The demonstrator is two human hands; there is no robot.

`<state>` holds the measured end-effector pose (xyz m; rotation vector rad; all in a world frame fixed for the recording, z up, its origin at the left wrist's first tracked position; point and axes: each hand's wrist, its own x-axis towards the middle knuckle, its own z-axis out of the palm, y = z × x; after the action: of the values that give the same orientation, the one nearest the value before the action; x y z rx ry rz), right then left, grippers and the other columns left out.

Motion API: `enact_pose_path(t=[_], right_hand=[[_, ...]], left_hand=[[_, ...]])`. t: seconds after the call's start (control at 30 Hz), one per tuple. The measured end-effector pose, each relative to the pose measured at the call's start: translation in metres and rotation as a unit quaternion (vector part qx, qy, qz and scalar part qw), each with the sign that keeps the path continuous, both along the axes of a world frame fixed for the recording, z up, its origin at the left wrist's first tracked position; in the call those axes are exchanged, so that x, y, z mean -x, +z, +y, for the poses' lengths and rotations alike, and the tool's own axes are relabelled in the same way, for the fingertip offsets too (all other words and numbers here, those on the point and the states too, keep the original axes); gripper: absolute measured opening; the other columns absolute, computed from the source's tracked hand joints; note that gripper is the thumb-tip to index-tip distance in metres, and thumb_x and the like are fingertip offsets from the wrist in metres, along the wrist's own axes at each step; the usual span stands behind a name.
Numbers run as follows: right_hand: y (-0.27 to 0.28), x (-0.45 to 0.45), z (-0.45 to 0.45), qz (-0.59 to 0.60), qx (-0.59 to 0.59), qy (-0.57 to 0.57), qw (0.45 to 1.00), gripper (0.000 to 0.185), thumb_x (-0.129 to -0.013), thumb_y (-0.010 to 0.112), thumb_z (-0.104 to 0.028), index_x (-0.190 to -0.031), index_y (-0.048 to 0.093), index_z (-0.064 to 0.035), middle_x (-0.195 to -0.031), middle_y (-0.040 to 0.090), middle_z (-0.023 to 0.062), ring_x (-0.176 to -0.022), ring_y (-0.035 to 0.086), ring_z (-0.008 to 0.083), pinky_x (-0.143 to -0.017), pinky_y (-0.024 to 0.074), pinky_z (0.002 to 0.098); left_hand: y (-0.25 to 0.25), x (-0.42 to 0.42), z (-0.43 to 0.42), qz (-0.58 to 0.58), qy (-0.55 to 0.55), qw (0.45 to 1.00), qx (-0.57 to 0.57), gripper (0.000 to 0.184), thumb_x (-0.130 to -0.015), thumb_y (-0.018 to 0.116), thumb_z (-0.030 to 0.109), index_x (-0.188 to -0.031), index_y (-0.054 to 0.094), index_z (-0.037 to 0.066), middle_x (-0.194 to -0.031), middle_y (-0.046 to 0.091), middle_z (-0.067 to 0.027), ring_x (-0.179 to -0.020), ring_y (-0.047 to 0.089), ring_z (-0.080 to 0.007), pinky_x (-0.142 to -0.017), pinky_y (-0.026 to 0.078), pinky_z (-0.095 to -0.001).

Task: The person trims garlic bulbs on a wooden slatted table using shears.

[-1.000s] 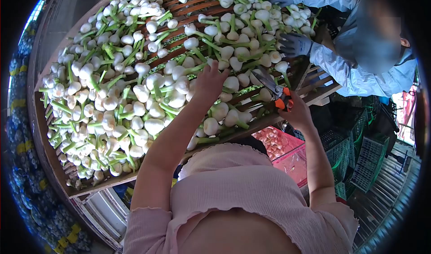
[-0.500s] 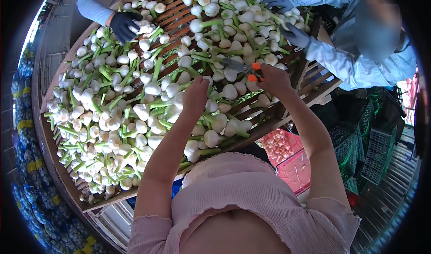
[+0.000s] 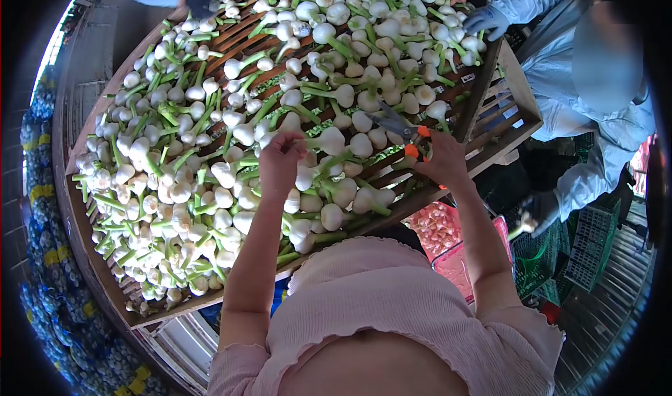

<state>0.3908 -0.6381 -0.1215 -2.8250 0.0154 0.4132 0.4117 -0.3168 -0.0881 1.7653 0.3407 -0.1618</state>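
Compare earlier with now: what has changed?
The left hand drew back leftward, seemingly pinching a white green-stemmed bulb. One grey-gloved co-worker's hand moved off the slatted wooden table toward green plastic crates, holding another bulb. The right hand still holds orange-handled shears.

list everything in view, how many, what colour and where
bulbs: too many to count, white with green stems, on table
slatted table: one, brown, centre
shears: one, orange handles, right hand
container: one, pinkish red, below table
crates: several, green, lower right
netted bundles: uncounted, blue and yellow, far left
co-worker: one, light blue clothing, right
top: one, pink, on person
left hand: one, bare, at a stem
right hand: one, bare, around shears
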Motion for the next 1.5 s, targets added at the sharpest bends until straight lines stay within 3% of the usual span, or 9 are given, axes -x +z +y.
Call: enact_pose_path(t=[0.17,0.37,0.5,0.73,0.93,1.03,1.2,1.3,1.5], right_hand=[[0.023,-0.021,-0.002,0.042,0.062,-0.015,0.997,0.086,-0.055,0.072,-0.036,-0.128,0.035,-0.0076,-0.115,0.043,0.0146,-0.113,0.04,0.0308,-0.097,0.0294,0.042],[0.008,-0.085,0.027,0.055,0.069,0.008,0.996,0.082,-0.059,0.069,-0.037,-0.127,0.035,-0.007,-0.108,0.05,0.0152,-0.102,0.051,0.0324,-0.087,0.0413,0.0421],[-0.015,-0.095,0.01,0.036,-0.057,0.022,0.998,0.062,-0.065,0.064,-0.036,-0.113,0.049,-0.0014,-0.087,0.06,0.0164,-0.086,0.06,0.0306,-0.073,0.0477,0.0381],[-0.039,-0.052,0.005,0.015,-0.361,-0.105,0.927,0.061,-0.063,0.07,-0.025,-0.116,0.048,-0.0032,-0.091,0.059,0.0138,-0.084,0.057,0.0275,-0.074,0.0451,0.0346],[-0.021,-0.056,-0.001,-0.005,-0.28,-0.03,0.96,0.074,-0.062,0.069,-0.021,-0.126,0.038,0.0018,-0.107,0.052,0.0165,-0.094,0.053,0.0282,-0.076,0.0458,0.035],[0.027,-0.051,0.003,-0.027,-0.147,0.101,0.984,0.072,-0.063,0.062,-0.013,-0.129,0.037,-0.0041,-0.097,0.055,0.0099,-0.088,0.054,0.0226,-0.082,0.0424,0.0324],[0.088,-0.022,0.028,0.422,-0.383,0.016,0.822,0.071,-0.067,0.058,-0.012,-0.134,0.033,-0.0089,-0.091,0.051,0.0028,-0.08,0.051,0.0139,-0.071,0.0433,0.0276],[0.047,0.012,0.045,0.425,-0.497,0.031,0.756,0.069,-0.069,0.056,-0.011,-0.134,0.032,-0.0098,-0.088,0.049,0.0003,-0.075,0.048,0.0094,-0.066,0.0412,0.0233],[0.021,0.032,0.074,0.372,-0.637,-0.009,0.675,0.057,-0.073,0.057,-0.01,-0.126,0.039,-0.0075,-0.085,0.048,-0.0009,-0.072,0.048,0.0079,-0.062,0.0406,0.0219]], left_hand=[[-0.011,0.015,-0.016,0.055,0.016,0.998,0.036,0.013,-0.08,0.059,0.004,-0.092,0.059,-0.002,-0.074,0.061,-0.0043,-0.064,0.056,-0.0087,-0.062,0.047,-0.0223],[-0.015,0.013,-0.013,0.05,0.015,0.997,0.05,0.011,-0.081,0.06,0.004,-0.092,0.06,-0.001,-0.077,0.062,-0.0039,-0.066,0.059,-0.0092,-0.062,0.049,-0.022],[-0.011,0.013,-0.013,0.054,0.025,0.996,0.066,0.012,-0.082,0.059,0.003,-0.093,0.059,-0.001,-0.076,0.061,-0.0041,-0.067,0.059,-0.0092,-0.063,0.048,-0.0221],[-0.007,0.009,-0.012,0.037,0.053,0.99,0.126,0.013,-0.082,0.059,0.002,-0.095,0.058,-0.001,-0.079,0.061,-0.0039,-0.07,0.059,-0.0093,-0.064,0.049,-0.0221],[-0.002,-0.003,-0.004,0.009,0.059,0.99,0.124,0.012,-0.082,0.059,0.001,-0.094,0.059,-0.001,-0.079,0.061,-0.0034,-0.07,0.059,-0.0088,-0.063,0.047,-0.021],[0.006,-0.013,-0.001,-0.024,0.062,0.993,0.099,0.013,-0.083,0.06,0.003,-0.095,0.06,-0.002,-0.079,0.061,-0.0042,-0.069,0.059,-0.0097,-0.065,0.047,-0.0213],[0.015,-0.018,-0.007,-0.095,0.115,0.981,0.125,0.011,-0.084,0.057,-0.001,-0.094,0.059,-0.002,-0.08,0.06,-0.0037,-0.07,0.058,-0.0101,-0.07,0.051,-0.0223],[0.025,-0.017,-0.018,-0.107,0.143,0.958,0.222,0.011,-0.084,0.056,-0.002,-0.095,0.058,-0.001,-0.077,0.058,-0.0022,-0.071,0.058,-0.0106,-0.07,0.051,-0.0232],[0.029,0.009,-0.049,-0.042,0.038,0.985,0.166,0.012,-0.082,0.06,0.0,-0.094,0.059,0.002,-0.076,0.059,-0.0021,-0.065,0.055,-0.0087,-0.059,0.044,-0.021]])
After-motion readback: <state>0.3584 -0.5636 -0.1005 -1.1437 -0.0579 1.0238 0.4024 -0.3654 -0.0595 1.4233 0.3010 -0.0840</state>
